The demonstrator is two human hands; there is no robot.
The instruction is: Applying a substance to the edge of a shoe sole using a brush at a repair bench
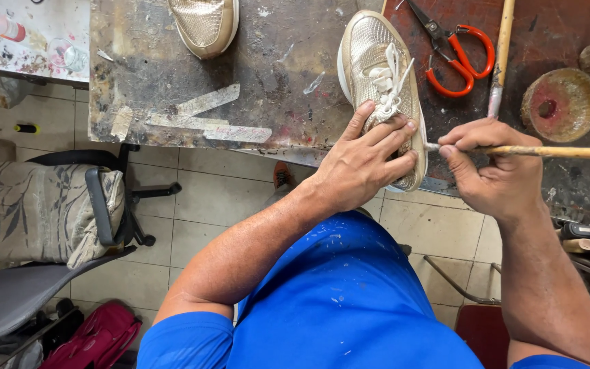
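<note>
Scarred, paint-stained grey workbench (172, 82) fills the upper half of the frame; tiled floor below it, and a grey chair with a patterned cushion (42, 212) at lower left.

Gold mesh lace-up sneaker (384, 89) lies at upper centre, heel end hanging over the bench edge. Long axis runs near vertical in the frame, tilted slightly: toe toward the top, heel toward the person. A second gold sneaker (206, 24) sits apart at top centre, cut off by the frame.

Left hand (363, 164) spread over the laces and heel, fingers pressing down, pinning the shoe. Right hand (496, 164) closed in a pinch round a long thin wooden-handled brush (554, 152), which lies horizontal, tip touching the shoe's right side near the sole.

Judged: mid-stroke on the sole edge. Continuing calls for a steady pin and a slow draw along the rim.

Smaller: orange-handled scissors (455, 58) at upper right, round stained bowl (560, 102) beside them.
</note>
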